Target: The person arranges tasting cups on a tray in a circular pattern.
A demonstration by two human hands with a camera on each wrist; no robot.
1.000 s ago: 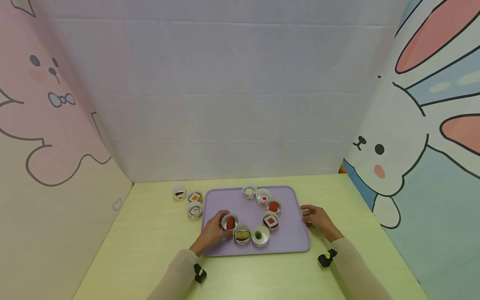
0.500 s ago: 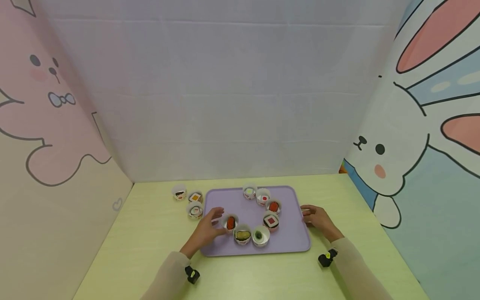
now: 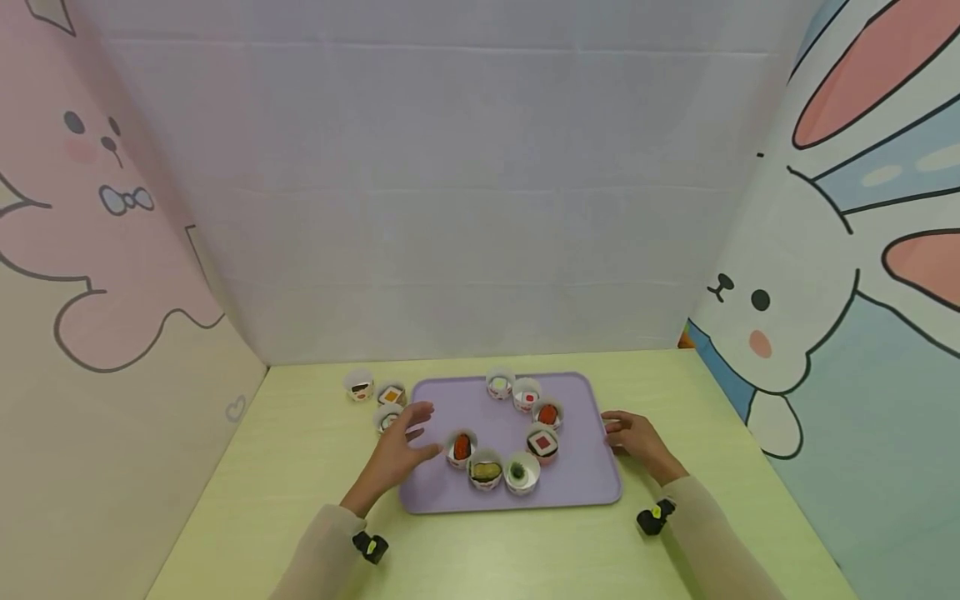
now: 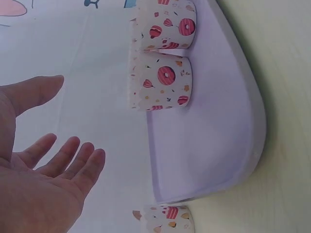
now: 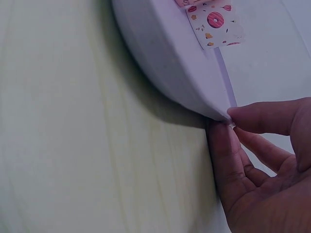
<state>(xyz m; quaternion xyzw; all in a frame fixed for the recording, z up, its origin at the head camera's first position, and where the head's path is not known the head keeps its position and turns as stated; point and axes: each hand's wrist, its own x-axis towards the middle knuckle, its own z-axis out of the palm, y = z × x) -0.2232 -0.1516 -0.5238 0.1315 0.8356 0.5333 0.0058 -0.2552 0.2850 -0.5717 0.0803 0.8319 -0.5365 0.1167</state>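
Note:
My left hand [image 3: 393, 454] hovers over the left edge of the lilac tray [image 3: 588, 479], fingers spread and holding nothing. Closest to its thumb is a paper cup [image 3: 461, 450] with an orange-red sushi-like piece inside. In the left wrist view, printed paper cups [image 4: 163, 81] stand on the tray apart from the hand. My right hand [image 3: 637, 439] holds the tray's right edge; in the right wrist view the thumb is on the rim [image 5: 214, 109] and a finger underneath. On the tray several cups form a curve, among them one with a yellow-green piece [image 3: 486, 472] and one with a small green piece [image 3: 521, 473].
Left of the tray, on the pale yellow-green table [image 3: 285, 500], stand three more cups, one with a dark-topped piece [image 3: 359, 386], one with an orange-centred piece [image 3: 391, 395], and one partly behind my left hand [image 3: 386, 417]. Printed fabric walls [image 3: 480, 208] enclose the table.
My left hand has let go of the cup with the orange-red piece and moved left and slightly up, its fingers spreading. That cup stays on the tray. My right hand keeps its place.

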